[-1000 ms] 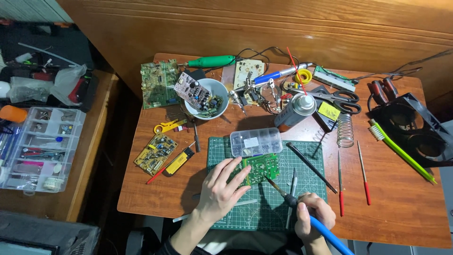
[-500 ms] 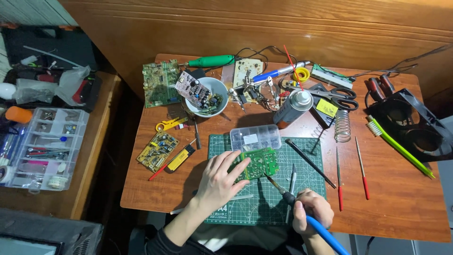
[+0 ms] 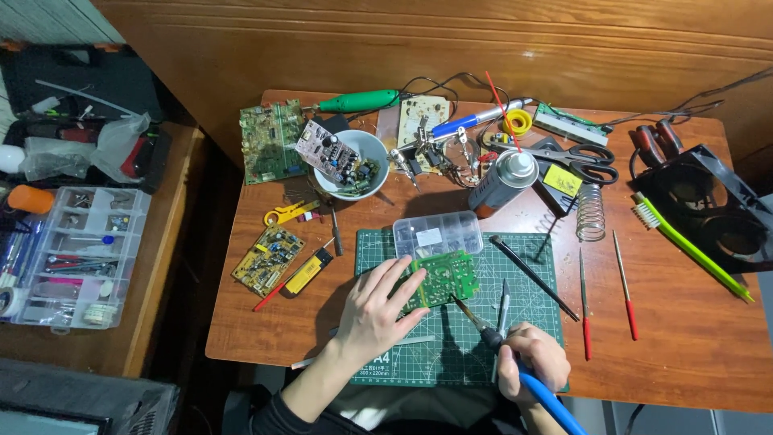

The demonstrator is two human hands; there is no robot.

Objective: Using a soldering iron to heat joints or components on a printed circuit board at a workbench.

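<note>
Left hand: my left hand (image 3: 377, 316) lies flat with fingers spread, fingertips pressing the left edge of the green circuit board (image 3: 441, 279) onto the cutting mat (image 3: 531, 266).
Right hand: my right hand (image 3: 531, 362) is curled shut around the blue handle of the soldering iron (image 3: 493, 337), pen-style.
Iron tip: it points up and left, and appears to touch the board's lower right corner.
Board position: on the mat, just below the clear plastic parts box (image 3: 437, 234), tilted slightly.
Change since a second ago: the board sits under my fingers much as it did, but the iron tip has closed in from the mat onto the board's edge; my left hand has spread a little wider over the board.
What that means: I judge the soldering contact is now being made, with the board steadied for it.
Beside the iron: grey tweezers (image 3: 502, 300) lie on the mat just right of the tip; a black probe (image 3: 533, 277) lies diagonally further right.
Off the mat, right: two red-handled needle files (image 3: 585, 304), well apart from my hands.
Behind: a spray can (image 3: 502, 182), a white bowl (image 3: 372, 147) holding another circuit board, and a yellow circuit board (image 3: 267, 259) to the left.
</note>
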